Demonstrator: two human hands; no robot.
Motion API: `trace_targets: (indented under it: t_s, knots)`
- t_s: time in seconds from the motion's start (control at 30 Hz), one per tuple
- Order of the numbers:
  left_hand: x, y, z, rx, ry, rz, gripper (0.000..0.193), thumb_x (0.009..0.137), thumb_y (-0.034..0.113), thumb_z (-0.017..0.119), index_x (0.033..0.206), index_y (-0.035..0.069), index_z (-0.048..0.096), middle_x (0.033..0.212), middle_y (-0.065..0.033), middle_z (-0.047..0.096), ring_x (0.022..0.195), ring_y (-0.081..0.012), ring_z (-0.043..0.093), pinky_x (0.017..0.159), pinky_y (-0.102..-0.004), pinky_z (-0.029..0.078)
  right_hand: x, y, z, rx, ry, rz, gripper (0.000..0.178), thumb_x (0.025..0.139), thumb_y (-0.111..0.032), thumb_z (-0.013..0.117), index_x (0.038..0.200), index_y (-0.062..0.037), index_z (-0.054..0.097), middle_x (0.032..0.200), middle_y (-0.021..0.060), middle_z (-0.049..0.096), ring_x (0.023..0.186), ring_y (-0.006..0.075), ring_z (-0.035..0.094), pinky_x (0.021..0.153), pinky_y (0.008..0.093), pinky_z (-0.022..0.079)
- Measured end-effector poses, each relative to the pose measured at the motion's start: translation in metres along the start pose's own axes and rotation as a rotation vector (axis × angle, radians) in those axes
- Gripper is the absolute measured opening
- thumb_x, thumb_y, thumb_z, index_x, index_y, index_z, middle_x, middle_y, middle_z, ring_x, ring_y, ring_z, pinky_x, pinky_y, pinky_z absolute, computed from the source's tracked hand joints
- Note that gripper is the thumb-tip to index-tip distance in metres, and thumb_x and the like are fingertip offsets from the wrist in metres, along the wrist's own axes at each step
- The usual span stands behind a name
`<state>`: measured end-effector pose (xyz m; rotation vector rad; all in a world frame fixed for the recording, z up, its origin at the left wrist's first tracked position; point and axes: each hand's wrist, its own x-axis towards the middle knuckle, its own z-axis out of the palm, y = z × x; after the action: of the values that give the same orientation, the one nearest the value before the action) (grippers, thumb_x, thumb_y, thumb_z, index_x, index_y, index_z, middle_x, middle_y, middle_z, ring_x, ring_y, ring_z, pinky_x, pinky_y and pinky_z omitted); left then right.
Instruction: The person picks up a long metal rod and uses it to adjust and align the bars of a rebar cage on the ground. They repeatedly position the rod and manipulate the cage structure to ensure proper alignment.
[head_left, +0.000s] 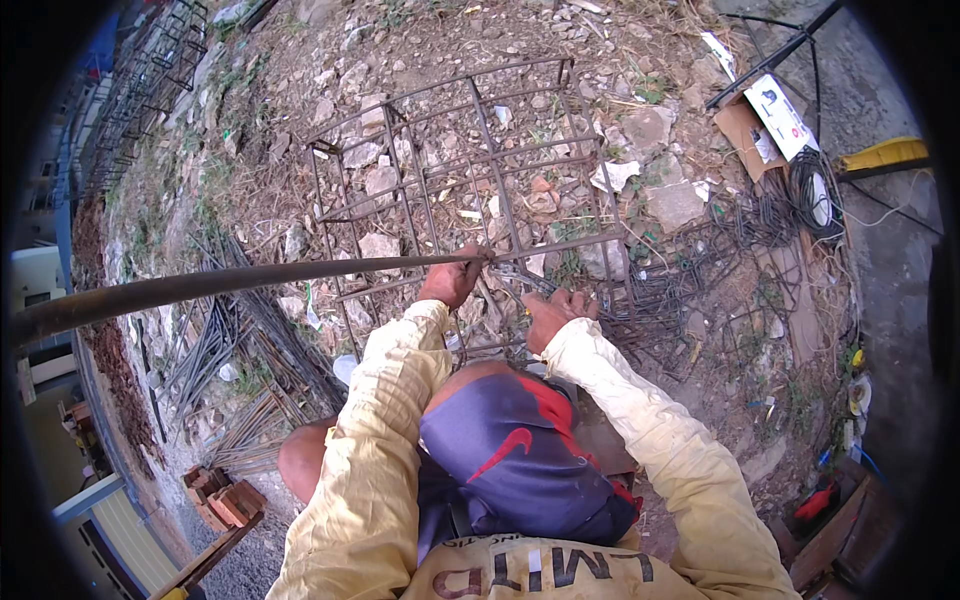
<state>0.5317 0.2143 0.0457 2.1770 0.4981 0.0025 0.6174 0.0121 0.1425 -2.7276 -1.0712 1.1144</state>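
Observation:
A rectangular cage of rusty steel reinforcing bars lies in front of me, its near side by my hands. My left hand is closed around the end of a long dark steel bar, which runs from the left rim of the head view to the cage. To its right, my right hand has its fingers curled beside the cage's near edge. A thin dark metal piece shows near those fingers, but what they grip is too small to make out.
Loose steel rods lie to the left, near stacked bricks. Tangled tie wire spreads at the right, by a cardboard box and a black cable coil. Stony ground surrounds the cage; more cages stand far left.

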Motion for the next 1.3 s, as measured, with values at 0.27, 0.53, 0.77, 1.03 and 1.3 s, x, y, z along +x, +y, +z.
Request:
trace_targets:
  t_s: [0.27, 0.53, 0.77, 1.03, 1.3]
  knots:
    - [0.003, 0.0, 0.002, -0.003, -0.007, 0.002, 0.018, 0.098, 0.018, 0.055, 0.11, 0.012, 0.067, 0.102, -0.016, 0.069, 0.096, -0.0321, 0.067, 0.082, -0.04, 0.052, 0.0, -0.021, 0.024, 0.06, 0.075, 0.069, 0.043, 0.083, -0.013, 0.058, 0.125, -0.0133, 0.056, 0.125, 0.0242, 0.05, 0.126, 0.0453, 0.043, 0.102, 0.0605, 0.034]
    - [0.002, 0.0, 0.0, 0.05, -0.016, -0.039, 0.021, 0.098, 0.026, 0.055, 0.114, 0.016, 0.066, 0.106, -0.0174, 0.068, 0.098, -0.0362, 0.066, 0.083, -0.0438, 0.051, 0.02, 0.008, 0.031, 0.152, 0.03, 0.135, 0.044, 0.087, -0.011, 0.054, 0.131, -0.0045, 0.048, 0.128, 0.0267, 0.049, 0.11, 0.0481, 0.058, 0.092, 0.0566, 0.049]
    - [0.005, 0.002, -0.008, 0.064, -0.098, -0.075, 0.025, 0.099, 0.031, 0.052, 0.117, 0.018, 0.064, 0.109, -0.0173, 0.066, 0.1, -0.0376, 0.063, 0.084, -0.0447, 0.05, 0.036, 0.036, 0.027, 0.032, -0.114, 0.017, 0.058, 0.083, -0.011, 0.061, 0.137, -0.0015, 0.043, 0.128, 0.0274, 0.053, 0.12, 0.0435, 0.055, 0.097, 0.0534, 0.048]
    - [0.002, -0.014, -0.005, 0.014, -0.061, 0.058, 0.019, 0.097, 0.019, 0.056, 0.113, 0.014, 0.065, 0.098, -0.0184, 0.068, 0.094, -0.0383, 0.065, 0.08, -0.0452, 0.051, 0.021, 0.024, 0.027, 0.109, 0.005, 0.141, 0.042, 0.092, -0.013, 0.049, 0.134, -0.0107, 0.051, 0.127, 0.0235, 0.054, 0.119, 0.0456, 0.055, 0.099, 0.0542, 0.046]
    - [0.003, 0.001, -0.004, 0.021, 0.012, 0.085, 0.02, 0.091, 0.007, 0.058, 0.108, 0.01, 0.067, 0.093, -0.0181, 0.069, 0.088, -0.0374, 0.066, 0.078, -0.0437, 0.052, 0.032, 0.031, 0.037, 0.493, -0.186, 0.049, 0.033, 0.09, -0.033, 0.066, 0.109, -0.0063, 0.065, 0.101, 0.0235, 0.066, 0.098, 0.0375, 0.064, 0.084, 0.0519, 0.05]
